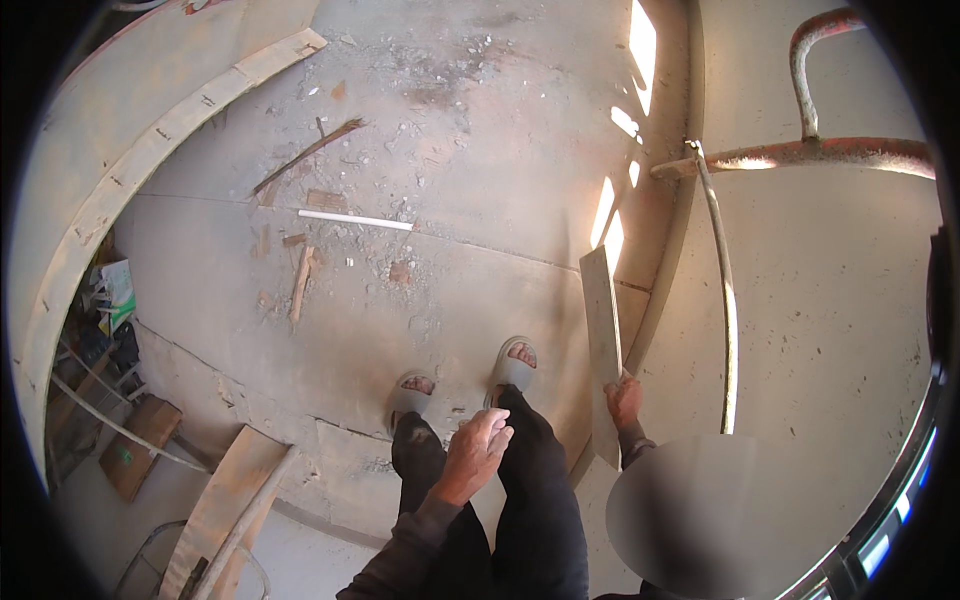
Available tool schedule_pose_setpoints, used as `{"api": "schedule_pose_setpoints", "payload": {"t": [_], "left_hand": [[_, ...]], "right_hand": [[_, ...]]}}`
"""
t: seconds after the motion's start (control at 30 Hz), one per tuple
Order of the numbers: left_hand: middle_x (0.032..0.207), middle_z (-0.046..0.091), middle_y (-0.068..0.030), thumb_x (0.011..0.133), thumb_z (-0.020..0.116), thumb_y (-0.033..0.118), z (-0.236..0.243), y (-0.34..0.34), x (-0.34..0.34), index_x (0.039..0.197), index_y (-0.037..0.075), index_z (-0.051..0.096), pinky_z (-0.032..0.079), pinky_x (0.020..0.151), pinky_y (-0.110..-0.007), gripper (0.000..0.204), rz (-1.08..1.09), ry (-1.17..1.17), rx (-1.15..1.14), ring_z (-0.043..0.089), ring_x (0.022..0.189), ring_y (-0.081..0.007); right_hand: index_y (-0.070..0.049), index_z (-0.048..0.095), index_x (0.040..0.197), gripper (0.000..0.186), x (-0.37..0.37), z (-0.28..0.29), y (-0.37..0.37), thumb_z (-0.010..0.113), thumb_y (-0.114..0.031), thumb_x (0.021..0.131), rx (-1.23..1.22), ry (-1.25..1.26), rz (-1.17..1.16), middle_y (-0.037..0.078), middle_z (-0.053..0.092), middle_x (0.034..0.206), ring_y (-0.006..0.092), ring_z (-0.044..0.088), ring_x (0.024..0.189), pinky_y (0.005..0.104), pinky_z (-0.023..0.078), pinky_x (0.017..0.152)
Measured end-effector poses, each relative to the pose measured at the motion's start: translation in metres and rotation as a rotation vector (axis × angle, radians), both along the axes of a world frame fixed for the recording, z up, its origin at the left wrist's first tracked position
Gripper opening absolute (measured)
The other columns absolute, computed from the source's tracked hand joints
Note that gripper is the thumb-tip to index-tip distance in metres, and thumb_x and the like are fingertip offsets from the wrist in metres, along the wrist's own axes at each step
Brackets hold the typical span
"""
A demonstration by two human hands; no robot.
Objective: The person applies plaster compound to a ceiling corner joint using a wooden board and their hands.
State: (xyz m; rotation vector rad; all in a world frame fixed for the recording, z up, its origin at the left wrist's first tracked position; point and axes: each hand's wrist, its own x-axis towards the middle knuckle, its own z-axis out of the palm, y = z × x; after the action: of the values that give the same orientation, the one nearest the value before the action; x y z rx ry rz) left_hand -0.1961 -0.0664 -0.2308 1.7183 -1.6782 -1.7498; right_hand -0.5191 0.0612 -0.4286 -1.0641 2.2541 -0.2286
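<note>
One board (601,330) in the right hand (622,400), the left hand (475,455) holding nothing I can see

From my distant seat I take the white rod (355,219) as landmark. The board is to its right and nearer the legs (540,490); I cannot tell whether its lower end rests on anything. The right hand, likewise right of the rod, has its fingers bent around the board's right edge, toward the near end; how the thumb sits I cannot make out. The left hand is well nearer than the rod, over the legs and apart from the board, its fingers loosely bent and close together, thumb just beside them

Just beyond the rod lies a dark wood strip (305,158); well to its right are a red bent bar (870,150) and a pale pole (724,260)

I judge the step in hand to be steadying or carrying the board one-handed. The next move, as I read it, calls for a firm right grip, care that the board clears the pole, and the left hand's support if the board must turn
</note>
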Motion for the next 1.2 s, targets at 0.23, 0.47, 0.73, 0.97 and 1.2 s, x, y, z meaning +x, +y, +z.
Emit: {"api": "schedule_pose_setpoints", "payload": {"t": [0.23, 0.47, 0.73, 0.97, 1.2], "left_hand": [[0.099, 0.065, -0.0165, 0.091, 0.063, 0.011, 0.062, -0.045, -0.035, 0.115, -0.002, 0.058, 0.053, 0.078, -0.037, 0.028, -0.051, 0.129, -0.031, 0.067, 0.090, -0.0280], [0.097, 0.063, -0.0179, 0.089, 0.062, 0.010, -0.026, -0.081, -0.084, 0.110, -0.001, 0.057, 0.051, 0.076, -0.042, 0.024, -0.215, 0.112, -0.160, 0.065, 0.086, -0.0327], [0.102, 0.064, -0.0191, 0.087, 0.063, 0.015, -0.118, -0.095, -0.077, 0.107, 0.002, 0.057, 0.049, 0.079, -0.047, 0.025, -0.456, -0.099, 0.007, 0.062, 0.095, -0.0393], [0.099, 0.066, -0.0189, 0.088, 0.063, 0.016, -0.126, -0.130, -0.075, 0.103, 0.002, 0.059, 0.049, 0.079, -0.046, 0.021, -0.294, -0.036, -0.017, 0.065, 0.091, -0.0377], [0.098, 0.066, -0.0186, 0.089, 0.063, 0.015, -0.132, -0.140, -0.073, 0.106, 0.002, 0.059, 0.050, 0.078, -0.044, 0.022, -0.282, 0.018, -0.026, 0.065, 0.091, -0.0361]], "right_hand": [[-0.006, 0.065, 0.103, 0.029, 0.006, 0.006, -0.037, 0.062, -0.011, 0.074, 0.103, 0.015, -0.043, 0.020, 0.068, 0.085, 0.0393, 0.066, 0.081, 0.0447, 0.053, 0.069], [-0.004, 0.065, 0.105, 0.033, -0.008, -0.040, -0.114, 0.060, -0.007, 0.072, -0.172, 0.112, -0.246, 0.018, 0.069, 0.084, 0.0349, 0.066, 0.077, 0.0404, 0.051, 0.069], [-0.005, 0.059, 0.087, 0.020, -0.056, -0.127, -0.161, 0.061, -0.015, 0.070, -0.336, 0.289, -0.553, 0.016, 0.063, 0.076, 0.0349, 0.058, 0.068, 0.0430, 0.048, 0.066], [-0.002, 0.061, 0.084, 0.025, -0.047, -0.102, -0.164, 0.061, -0.023, 0.070, -0.117, 0.372, -0.439, 0.020, 0.065, 0.078, 0.0387, 0.062, 0.074, 0.0437, 0.050, 0.070], [0.001, 0.060, 0.083, 0.027, -0.084, -0.117, -0.184, 0.064, -0.023, 0.070, -0.039, 0.396, -0.492, 0.024, 0.064, 0.078, 0.0412, 0.064, 0.077, 0.0450, 0.051, 0.073]]}}
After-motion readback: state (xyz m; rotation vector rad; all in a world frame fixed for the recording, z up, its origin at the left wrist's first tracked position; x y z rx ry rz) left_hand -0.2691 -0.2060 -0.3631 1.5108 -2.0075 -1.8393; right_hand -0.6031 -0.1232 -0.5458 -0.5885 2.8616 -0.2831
